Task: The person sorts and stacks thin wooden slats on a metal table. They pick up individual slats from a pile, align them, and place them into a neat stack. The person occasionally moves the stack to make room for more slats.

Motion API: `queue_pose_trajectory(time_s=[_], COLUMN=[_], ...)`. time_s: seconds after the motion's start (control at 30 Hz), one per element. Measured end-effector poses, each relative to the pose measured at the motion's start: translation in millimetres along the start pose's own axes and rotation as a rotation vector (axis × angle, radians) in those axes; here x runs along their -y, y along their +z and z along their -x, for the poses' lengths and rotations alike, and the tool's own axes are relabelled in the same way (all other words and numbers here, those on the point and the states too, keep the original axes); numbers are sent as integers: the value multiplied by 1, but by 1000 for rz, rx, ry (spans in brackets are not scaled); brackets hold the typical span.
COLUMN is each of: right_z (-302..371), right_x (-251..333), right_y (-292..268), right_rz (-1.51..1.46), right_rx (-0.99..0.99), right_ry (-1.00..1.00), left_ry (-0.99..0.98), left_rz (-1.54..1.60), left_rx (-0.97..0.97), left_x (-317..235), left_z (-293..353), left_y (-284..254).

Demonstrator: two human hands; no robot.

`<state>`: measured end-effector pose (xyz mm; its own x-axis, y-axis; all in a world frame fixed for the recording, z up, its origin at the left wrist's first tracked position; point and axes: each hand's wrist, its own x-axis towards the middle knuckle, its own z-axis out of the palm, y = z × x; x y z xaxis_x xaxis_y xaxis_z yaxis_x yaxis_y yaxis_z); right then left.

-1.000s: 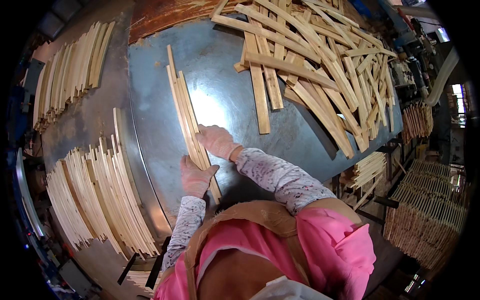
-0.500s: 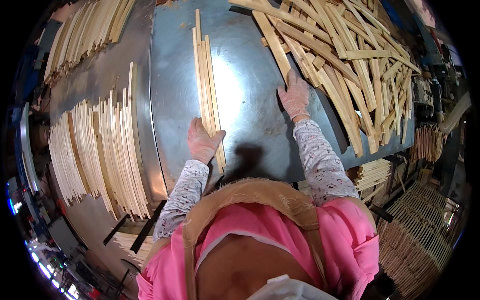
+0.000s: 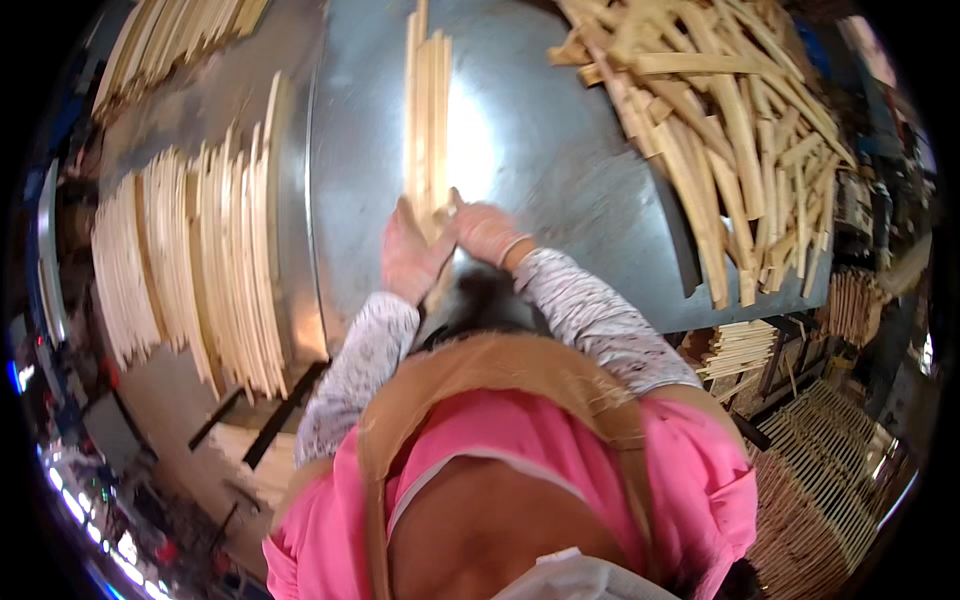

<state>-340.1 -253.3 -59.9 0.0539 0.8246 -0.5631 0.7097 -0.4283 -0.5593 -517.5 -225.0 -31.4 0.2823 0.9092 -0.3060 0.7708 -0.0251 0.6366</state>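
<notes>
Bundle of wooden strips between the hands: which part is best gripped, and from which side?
Probably the near part of the bundle of strips, with the left hand coming from the left and the right hand from the right. The strips run lengthwise away from the person, side by side, so a sideways grip should press them together; their far ends are staggered.

Pink top (image 3: 690, 475), white neckline trim (image 3: 530, 467); brown apron (image 3: 500, 357), frayed edge, straps; white dark-specked sleeves (image 3: 595, 315); hands (image 3: 488, 232) in pale-pink gloves (image 3: 408, 258).
</notes>
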Motion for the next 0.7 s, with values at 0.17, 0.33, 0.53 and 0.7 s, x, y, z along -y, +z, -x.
queue_pose_trajectory(time_s=[0.17,0.33,0.53,0.7], right_z=[3,-49,-160,-194], right_x=[-27,-86,-72,-82], right_y=[-111,-301,-370,-307], right_rz=[137,162,60,215], right_rx=[-288,-855,-893,-980], right_ry=[-247,88,443,362], left_ry=[-88,-108,-30,67], left_rz=[-407,-414,-377,-395], left_rx=[32,-16,-38,-72], left_x=[-18,-17,-11,-2], left_z=[12,9,4,5], left_y=[11,21,19,19])
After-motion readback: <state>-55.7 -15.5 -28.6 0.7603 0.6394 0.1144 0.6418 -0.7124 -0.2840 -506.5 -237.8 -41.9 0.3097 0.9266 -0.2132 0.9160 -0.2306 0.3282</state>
